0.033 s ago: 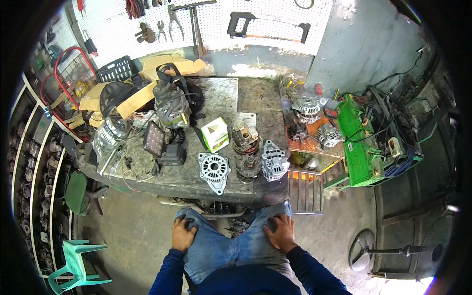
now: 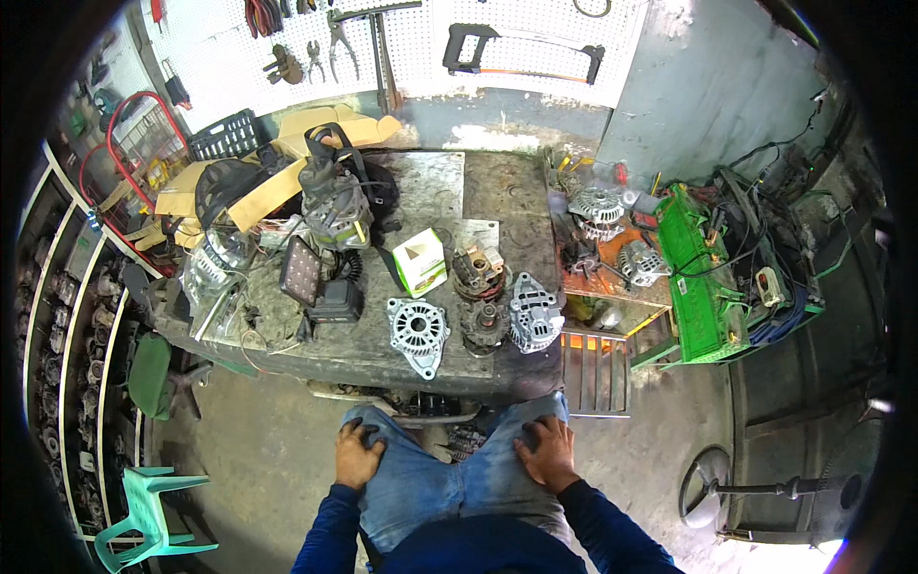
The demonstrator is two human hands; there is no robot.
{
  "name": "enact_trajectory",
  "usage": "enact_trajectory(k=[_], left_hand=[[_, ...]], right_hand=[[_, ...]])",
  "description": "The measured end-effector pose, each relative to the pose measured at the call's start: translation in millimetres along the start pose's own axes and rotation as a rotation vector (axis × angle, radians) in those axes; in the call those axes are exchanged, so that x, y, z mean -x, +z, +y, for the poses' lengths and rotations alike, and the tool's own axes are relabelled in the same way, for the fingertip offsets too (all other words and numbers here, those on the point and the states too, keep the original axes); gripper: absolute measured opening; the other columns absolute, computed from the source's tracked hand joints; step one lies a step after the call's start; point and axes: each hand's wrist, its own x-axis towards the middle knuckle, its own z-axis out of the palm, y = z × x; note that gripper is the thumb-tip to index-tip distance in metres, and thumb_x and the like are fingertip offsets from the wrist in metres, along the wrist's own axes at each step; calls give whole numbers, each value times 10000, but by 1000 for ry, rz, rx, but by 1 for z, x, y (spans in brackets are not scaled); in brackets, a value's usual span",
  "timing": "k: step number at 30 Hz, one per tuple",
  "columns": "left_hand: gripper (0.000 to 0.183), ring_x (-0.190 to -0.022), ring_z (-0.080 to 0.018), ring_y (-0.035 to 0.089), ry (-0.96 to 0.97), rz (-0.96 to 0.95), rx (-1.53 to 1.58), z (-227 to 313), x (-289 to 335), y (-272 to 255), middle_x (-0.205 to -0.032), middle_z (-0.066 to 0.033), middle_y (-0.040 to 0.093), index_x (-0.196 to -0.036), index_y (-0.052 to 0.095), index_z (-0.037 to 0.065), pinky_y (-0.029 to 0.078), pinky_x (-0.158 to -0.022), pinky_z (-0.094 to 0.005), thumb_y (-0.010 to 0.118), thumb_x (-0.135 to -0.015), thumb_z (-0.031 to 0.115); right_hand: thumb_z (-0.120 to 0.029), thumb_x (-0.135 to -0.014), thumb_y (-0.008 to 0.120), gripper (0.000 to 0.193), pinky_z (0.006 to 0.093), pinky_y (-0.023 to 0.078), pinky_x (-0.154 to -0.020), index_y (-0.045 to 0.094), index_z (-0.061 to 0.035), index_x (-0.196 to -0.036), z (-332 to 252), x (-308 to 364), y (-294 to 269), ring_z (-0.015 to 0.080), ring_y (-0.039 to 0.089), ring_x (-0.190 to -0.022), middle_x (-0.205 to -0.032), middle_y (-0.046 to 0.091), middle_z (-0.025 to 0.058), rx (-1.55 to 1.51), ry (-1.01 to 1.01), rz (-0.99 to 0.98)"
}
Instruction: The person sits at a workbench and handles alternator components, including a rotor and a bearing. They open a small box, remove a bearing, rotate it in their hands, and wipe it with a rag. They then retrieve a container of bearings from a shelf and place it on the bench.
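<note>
My left hand (image 2: pixel 360 452) lies on my left thigh, fingers spread over the jeans (image 2: pixel 411 478) and holding nothing. On the other thigh rests my right hand (image 2: pixel 549 452), also open and without anything in it. Beyond my knees, near the front edge of the workbench (image 2: pixel 287 359), sits a silver alternator end housing (image 2: pixel 418 330) with a round vented centre. To its right stand a dark rotor-like part (image 2: pixel 483 325) and a second silver housing (image 2: pixel 535 318). Behind them are a part with copper-coloured windings (image 2: pixel 478 273) and a green and white box (image 2: pixel 419 262).
A black backpack (image 2: pixel 335 201) and opened cardboard (image 2: pixel 263 196) cover the bench's back left. At right stand an orange-topped stand (image 2: pixel 612 251) with alternators and a green metal case (image 2: pixel 690 277). A green plastic chair (image 2: pixel 143 521) is at lower left; a fan (image 2: pixel 703 486) at lower right.
</note>
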Motion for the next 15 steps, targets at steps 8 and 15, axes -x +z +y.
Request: enact_trajectory(k=[8, 15], left_hand=[[415, -1419, -440, 502, 30, 11, -2, -4, -7, 3, -1500, -239, 595, -1193, 790, 68, 408, -1212, -492, 822, -831, 269], [417, -1437, -438, 480, 5, -15, 8, -1, -10, 2, -1519, -238, 579, -1202, 787, 68, 397, -1225, -491, 816, -837, 268]], right_hand=[[-467, -923, 755, 508, 478, 355, -1188, 746, -102, -1275, 5, -6, 4, 352, 506, -1365, -1363, 615, 126, -26, 2, 35], [-514, -947, 720, 553, 484, 325, -1226, 733, -102, -1316, 4, -10, 1, 343, 478, -1405, -1390, 600, 134, 3, 42, -41]])
